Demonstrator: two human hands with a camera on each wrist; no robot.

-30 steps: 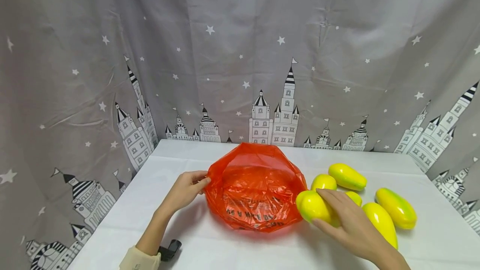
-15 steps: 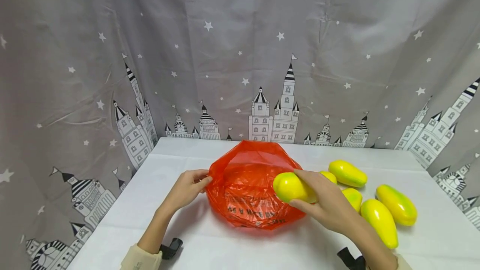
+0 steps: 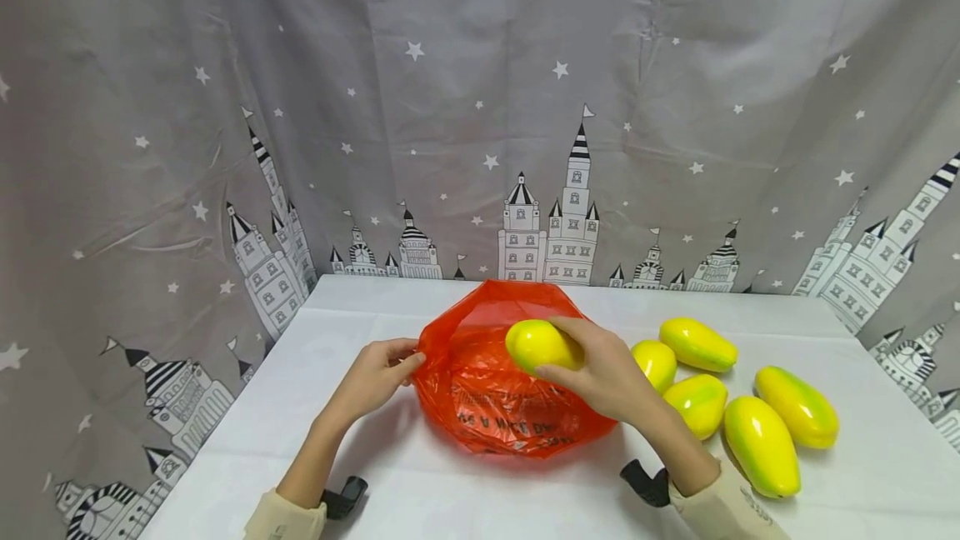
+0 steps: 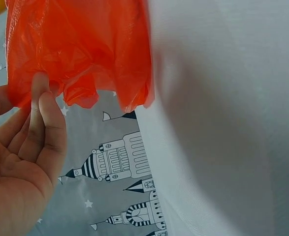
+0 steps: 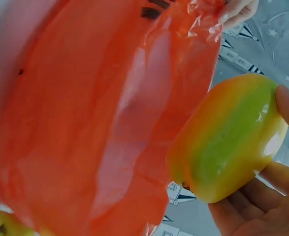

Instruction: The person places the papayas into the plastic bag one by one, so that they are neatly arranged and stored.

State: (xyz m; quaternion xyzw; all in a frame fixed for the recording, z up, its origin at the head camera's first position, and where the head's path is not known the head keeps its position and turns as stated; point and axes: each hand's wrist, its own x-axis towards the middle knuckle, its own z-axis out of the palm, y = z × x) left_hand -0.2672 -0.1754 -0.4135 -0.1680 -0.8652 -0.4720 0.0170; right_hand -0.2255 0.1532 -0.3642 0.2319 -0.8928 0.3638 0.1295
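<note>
A red plastic bag [image 3: 504, 427] with dark print stands on the white table, its mouth spread wide. My left hand [image 3: 377, 375] pinches the bag's left rim between thumb and fingers; the left wrist view shows the thin film [image 4: 92, 42] at the fingertips. In my right hand [image 3: 609, 363] is a glossy yellow papaya [image 3: 536, 346], gripped with the thumb on one side and fingers on the other. It overlaps the bag's mouth in the head view. A green stripe runs along the papaya [image 5: 228, 135] in the right wrist view.
Several similar yellow-green papayas lie to the right of the bag, one at the back [image 3: 697, 345] and one nearest the front [image 3: 762, 447]. A grey curtain [image 3: 450, 107] with castles and stars hangs behind the white table [image 3: 420, 498].
My right hand has carried the papaya leftward and upward in the head view, from the bag's right edge to over its mouth. The left hand keeps its hold on the rim.
</note>
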